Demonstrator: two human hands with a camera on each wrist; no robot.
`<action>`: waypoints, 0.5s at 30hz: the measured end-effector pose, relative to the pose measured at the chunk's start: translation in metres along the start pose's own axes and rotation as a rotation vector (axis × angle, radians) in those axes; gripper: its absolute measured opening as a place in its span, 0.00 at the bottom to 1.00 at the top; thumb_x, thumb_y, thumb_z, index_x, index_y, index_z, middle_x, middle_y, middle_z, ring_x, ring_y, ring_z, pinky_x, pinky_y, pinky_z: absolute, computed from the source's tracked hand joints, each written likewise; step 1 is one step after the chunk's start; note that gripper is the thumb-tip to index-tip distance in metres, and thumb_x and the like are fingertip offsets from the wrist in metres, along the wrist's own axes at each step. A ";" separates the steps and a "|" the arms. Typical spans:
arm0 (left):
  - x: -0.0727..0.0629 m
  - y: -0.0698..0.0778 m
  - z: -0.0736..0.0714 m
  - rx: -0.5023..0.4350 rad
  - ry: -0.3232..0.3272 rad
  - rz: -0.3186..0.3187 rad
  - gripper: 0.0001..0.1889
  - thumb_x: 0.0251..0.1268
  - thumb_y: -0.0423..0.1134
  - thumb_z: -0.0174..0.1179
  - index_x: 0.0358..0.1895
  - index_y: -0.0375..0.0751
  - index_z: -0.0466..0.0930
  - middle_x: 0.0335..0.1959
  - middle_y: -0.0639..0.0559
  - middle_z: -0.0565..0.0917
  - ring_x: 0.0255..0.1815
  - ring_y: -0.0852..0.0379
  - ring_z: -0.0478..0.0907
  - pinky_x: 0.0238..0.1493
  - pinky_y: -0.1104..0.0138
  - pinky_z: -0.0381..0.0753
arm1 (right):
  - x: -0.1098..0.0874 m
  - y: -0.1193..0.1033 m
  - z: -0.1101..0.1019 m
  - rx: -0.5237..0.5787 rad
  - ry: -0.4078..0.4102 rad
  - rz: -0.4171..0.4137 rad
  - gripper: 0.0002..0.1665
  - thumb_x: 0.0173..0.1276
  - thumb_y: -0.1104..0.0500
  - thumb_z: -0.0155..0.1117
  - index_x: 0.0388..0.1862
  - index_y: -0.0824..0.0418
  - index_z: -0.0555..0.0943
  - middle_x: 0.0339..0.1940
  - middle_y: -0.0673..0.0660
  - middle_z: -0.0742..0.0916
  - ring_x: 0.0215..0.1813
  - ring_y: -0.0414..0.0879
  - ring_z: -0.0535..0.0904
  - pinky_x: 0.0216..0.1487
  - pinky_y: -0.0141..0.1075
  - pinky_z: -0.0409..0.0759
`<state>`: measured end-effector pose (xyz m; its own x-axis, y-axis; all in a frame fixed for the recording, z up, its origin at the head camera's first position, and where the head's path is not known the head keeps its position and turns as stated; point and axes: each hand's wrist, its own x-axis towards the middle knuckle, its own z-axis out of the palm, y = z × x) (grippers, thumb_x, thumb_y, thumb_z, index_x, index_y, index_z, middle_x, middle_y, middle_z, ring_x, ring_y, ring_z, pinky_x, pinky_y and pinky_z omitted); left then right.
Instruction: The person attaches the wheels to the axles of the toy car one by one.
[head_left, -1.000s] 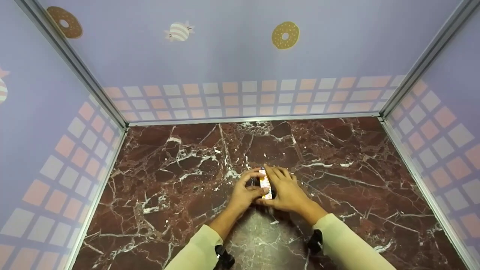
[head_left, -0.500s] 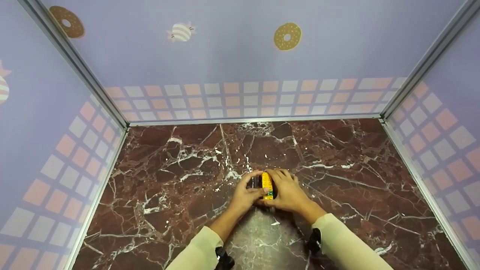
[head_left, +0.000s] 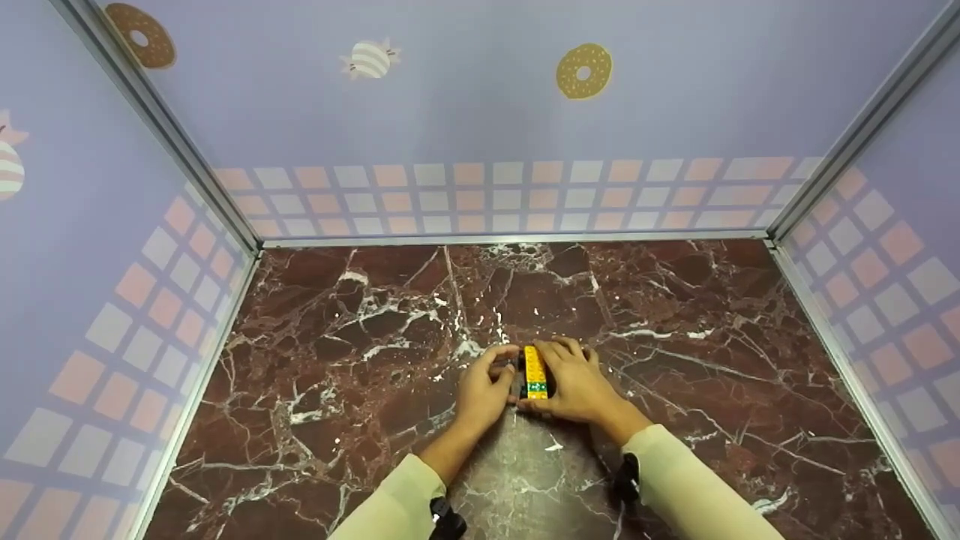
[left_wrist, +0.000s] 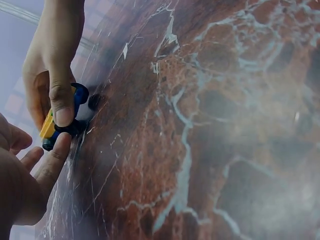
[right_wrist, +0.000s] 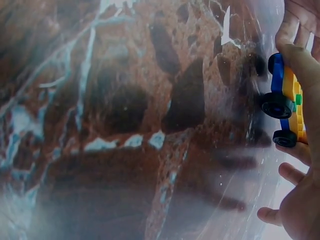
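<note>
A small toy car (head_left: 535,371) built of bricks, with a yellow studded top, a green piece, a blue base and black wheels (right_wrist: 277,105), is low over the table. My right hand (head_left: 579,386) grips it, its thumb at the near end and its fingers at the far end. To the car's left is my left hand (head_left: 484,386), with fingers and thumb loosely bent. In the left wrist view, one left fingertip (left_wrist: 61,145) reaches a wheel beside the blue base; whether it presses cannot be told. In the right wrist view, the left fingers (right_wrist: 287,30) stand just past the car's end.
Dark red marbled tabletop (head_left: 375,420) with white veins surrounds the hands. Light purple panels with printed sweets form the back wall (head_left: 465,112) and both sides, edged by metal rails (head_left: 510,240). A black strap device (head_left: 628,480) sits at the right sleeve.
My left thumb has drawn back leftward off the car's top, baring the green piece. Glare on the top is gone; it shows yellow. The right hand keeps its grip. The head view has shifted slightly.
</note>
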<state>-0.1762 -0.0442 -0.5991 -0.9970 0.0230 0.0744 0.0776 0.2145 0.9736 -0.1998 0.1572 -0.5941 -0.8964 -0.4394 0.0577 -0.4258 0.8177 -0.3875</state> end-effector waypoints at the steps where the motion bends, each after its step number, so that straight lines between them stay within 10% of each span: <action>1: 0.000 0.000 0.000 0.008 0.001 0.008 0.18 0.76 0.25 0.60 0.63 0.37 0.87 0.62 0.39 0.90 0.48 0.41 0.93 0.28 0.63 0.95 | 0.000 0.000 0.000 -0.003 -0.004 0.000 0.67 0.58 0.25 0.81 0.84 0.62 0.70 0.79 0.63 0.82 0.82 0.65 0.70 0.79 0.81 0.67; 8: 0.000 0.002 -0.005 0.069 0.009 0.020 0.19 0.73 0.24 0.61 0.62 0.40 0.88 0.60 0.43 0.93 0.43 0.45 0.92 0.30 0.71 0.90 | 0.000 0.002 0.001 -0.021 -0.037 0.009 0.71 0.61 0.20 0.75 0.88 0.64 0.65 0.84 0.63 0.76 0.86 0.68 0.64 0.81 0.86 0.58; 15: 0.003 0.005 -0.007 0.217 0.035 0.018 0.18 0.73 0.31 0.65 0.62 0.49 0.89 0.58 0.53 0.94 0.46 0.57 0.91 0.53 0.61 0.91 | 0.000 0.004 -0.001 -0.036 -0.048 0.005 0.74 0.62 0.18 0.72 0.91 0.62 0.61 0.89 0.62 0.71 0.88 0.69 0.61 0.81 0.88 0.55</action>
<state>-0.1786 -0.0499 -0.5923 -0.9948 -0.0045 0.1021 0.0908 0.4199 0.9030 -0.2020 0.1608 -0.5947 -0.8920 -0.4520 0.0113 -0.4262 0.8322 -0.3546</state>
